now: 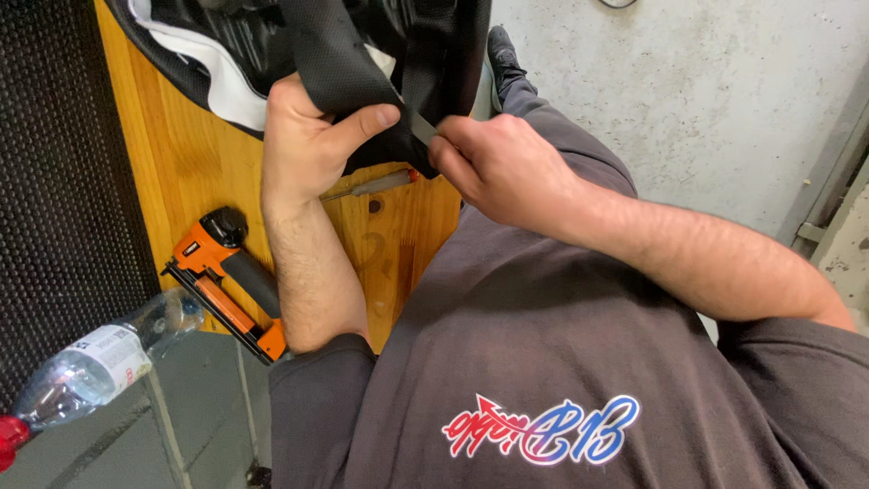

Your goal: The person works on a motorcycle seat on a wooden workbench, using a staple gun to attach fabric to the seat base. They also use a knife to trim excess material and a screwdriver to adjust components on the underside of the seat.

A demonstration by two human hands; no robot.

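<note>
Left hand [303, 145] clamps the black fabric [348, 63], thumb on top; right hand [493, 163] pinches a thin blade [423, 129] just beside that thumb; best keep fabric taut, edge angled away.

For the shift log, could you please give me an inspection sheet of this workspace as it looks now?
Surface: wooden bench, bare wood showing beside the work.
Job's things: black cover with a white edge, lying at the bench's far end; a thin flat blade pressed to its edge.
Clutter: orange stapler on the bench; screwdriver under the cover; plastic bottle with a red cap near the bench edge.
Grippers: left hand pinches the cover's edge; right hand holds the blade.
Cables: a dark loop at the top edge of the floor, too cut off to tell.
Surroundings: black mesh panel beside the bench; concrete floor.
</note>
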